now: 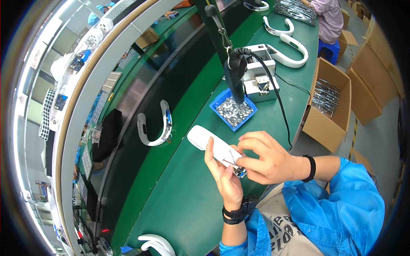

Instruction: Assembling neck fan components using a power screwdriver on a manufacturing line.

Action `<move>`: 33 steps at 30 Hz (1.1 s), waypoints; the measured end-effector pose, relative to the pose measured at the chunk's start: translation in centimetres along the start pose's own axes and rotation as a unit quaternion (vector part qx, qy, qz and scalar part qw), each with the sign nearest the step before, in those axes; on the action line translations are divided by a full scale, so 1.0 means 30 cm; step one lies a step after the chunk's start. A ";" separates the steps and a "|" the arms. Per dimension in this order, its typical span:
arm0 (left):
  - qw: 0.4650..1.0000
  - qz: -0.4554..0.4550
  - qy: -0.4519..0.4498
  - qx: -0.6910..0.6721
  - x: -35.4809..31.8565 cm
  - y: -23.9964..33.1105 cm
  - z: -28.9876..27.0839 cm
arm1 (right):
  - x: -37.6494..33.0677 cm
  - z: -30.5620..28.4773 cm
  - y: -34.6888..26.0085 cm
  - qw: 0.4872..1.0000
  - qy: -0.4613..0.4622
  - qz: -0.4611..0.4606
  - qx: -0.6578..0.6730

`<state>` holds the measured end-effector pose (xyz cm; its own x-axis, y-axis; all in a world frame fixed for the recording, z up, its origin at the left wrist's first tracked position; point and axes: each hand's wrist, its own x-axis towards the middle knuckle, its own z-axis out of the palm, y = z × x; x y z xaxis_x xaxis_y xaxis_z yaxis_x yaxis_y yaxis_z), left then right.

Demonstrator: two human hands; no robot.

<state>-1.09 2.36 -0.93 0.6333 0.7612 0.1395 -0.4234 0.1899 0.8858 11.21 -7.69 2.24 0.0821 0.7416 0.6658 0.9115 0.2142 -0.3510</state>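
The left hand (225, 178) clamps the white casing (218, 148) above the green counter (179, 194); the right hand (270, 158) bunches its fingers at one end, whether gripping I cannot tell. Too hard a tug could pull thin wires (231, 156) loose.

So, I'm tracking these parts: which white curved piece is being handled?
The white piece in the left hand, right hand at its wired end; the others lie apart from both hands.

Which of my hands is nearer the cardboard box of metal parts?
Right. Your right hand is below and left of the box in the picture; your left hand is farther left, holding the white piece.
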 end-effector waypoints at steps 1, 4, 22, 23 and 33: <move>1.000 -0.004 0.019 -0.001 -0.003 -0.001 -0.002 | -0.002 0.007 -0.004 1.000 0.004 -0.006 0.003; 0.998 0.006 0.055 0.001 -0.026 0.027 0.019 | 0.002 0.019 -0.015 0.999 -0.029 0.014 0.010; 0.862 -0.050 0.099 0.494 0.150 0.459 -0.563 | -0.175 0.263 0.223 0.941 -0.118 0.174 0.264; 0.820 -0.046 0.089 0.564 0.182 0.458 -0.609 | -0.186 0.270 0.236 0.937 -0.132 0.173 0.274; 0.642 0.122 0.046 0.755 0.526 0.102 -0.770 | -0.170 0.270 0.246 0.936 -0.121 0.180 0.278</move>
<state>-7.36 29.28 -6.24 0.5974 0.7006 0.3903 0.6527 -0.7075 0.2709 14.25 -4.76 -9.08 0.1879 0.9373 0.2936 0.4862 0.1709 -0.8569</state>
